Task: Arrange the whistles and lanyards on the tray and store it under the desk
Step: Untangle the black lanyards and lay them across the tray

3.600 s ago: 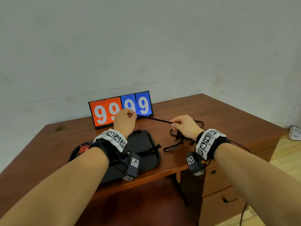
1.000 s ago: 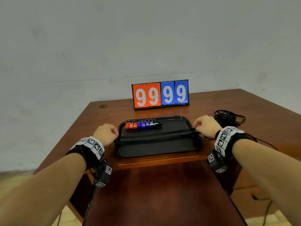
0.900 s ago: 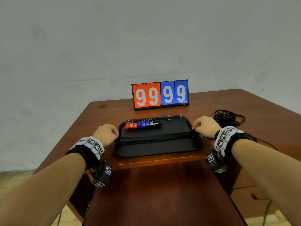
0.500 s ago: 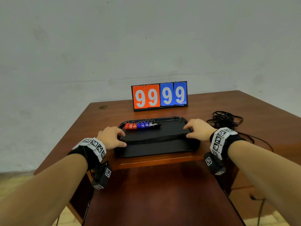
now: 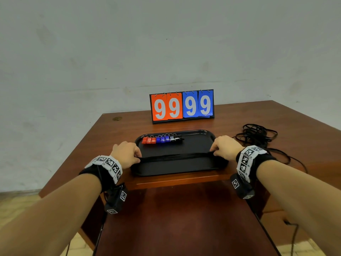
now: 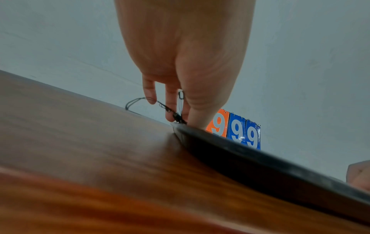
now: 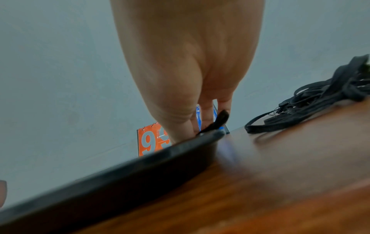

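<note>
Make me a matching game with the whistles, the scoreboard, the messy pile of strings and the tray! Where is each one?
Things:
1. whistles
2. scoreboard
3. loose lanyard pile
4. tray

Places:
A. on the desk, right of the tray
B. standing at the back of the desk
C. at the desk's front edge
D. in a row at the back of the tray

Pairs: 1-D, 2-B, 3-A, 4-C

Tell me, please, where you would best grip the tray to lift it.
By the short ends of the tray, one hand from each side, fingers under the raised rim. It is wide and shallow; a level lift keeps the whistles and lanyards in place.
</note>
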A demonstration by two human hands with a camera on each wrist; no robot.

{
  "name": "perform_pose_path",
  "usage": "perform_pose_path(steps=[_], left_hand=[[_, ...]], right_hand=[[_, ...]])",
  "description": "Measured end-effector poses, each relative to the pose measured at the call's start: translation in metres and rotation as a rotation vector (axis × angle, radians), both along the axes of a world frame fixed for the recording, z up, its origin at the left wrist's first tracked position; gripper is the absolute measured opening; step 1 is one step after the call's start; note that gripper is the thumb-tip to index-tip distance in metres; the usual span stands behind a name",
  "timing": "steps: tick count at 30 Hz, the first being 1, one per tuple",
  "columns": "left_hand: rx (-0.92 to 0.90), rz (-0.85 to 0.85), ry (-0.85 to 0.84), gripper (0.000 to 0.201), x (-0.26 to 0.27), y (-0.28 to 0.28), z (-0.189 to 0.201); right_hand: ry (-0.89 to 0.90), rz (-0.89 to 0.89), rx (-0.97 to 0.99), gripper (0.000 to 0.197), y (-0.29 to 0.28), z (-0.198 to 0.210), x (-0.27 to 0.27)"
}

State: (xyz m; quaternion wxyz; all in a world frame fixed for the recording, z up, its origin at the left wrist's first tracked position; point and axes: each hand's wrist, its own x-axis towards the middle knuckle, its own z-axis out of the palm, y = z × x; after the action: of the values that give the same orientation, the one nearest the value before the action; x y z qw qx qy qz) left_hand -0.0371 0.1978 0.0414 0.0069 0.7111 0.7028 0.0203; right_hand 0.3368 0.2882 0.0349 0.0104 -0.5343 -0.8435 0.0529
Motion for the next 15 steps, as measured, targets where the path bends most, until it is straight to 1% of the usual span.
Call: perform_pose_path(steps=[4, 8, 11, 15], left_hand=[[-0.004, 0.014, -0.004, 0.016, 0.002, -0.002, 0.002], [0.060, 0.035, -0.013, 0.021, 0.013, -0.004, 0.010], [0.122, 0.021, -0.030, 0.019, 0.033, -0.004, 0.021], [0.179, -0.053, -0.018, 0.019, 0.075, -0.002, 0.034]], right_hand=[[0.019, 0.012, -0.002, 0.029, -0.007, 0.002, 0.000], [0.131, 0.020, 0.025, 0.034, -0.014, 0.009, 0.001], [0.212, 0.021, 0.041, 0.032, -0.023, 0.019, 0.005], [0.274, 0.001, 0.096, 0.032, -0.038, 0.033, 0.023]])
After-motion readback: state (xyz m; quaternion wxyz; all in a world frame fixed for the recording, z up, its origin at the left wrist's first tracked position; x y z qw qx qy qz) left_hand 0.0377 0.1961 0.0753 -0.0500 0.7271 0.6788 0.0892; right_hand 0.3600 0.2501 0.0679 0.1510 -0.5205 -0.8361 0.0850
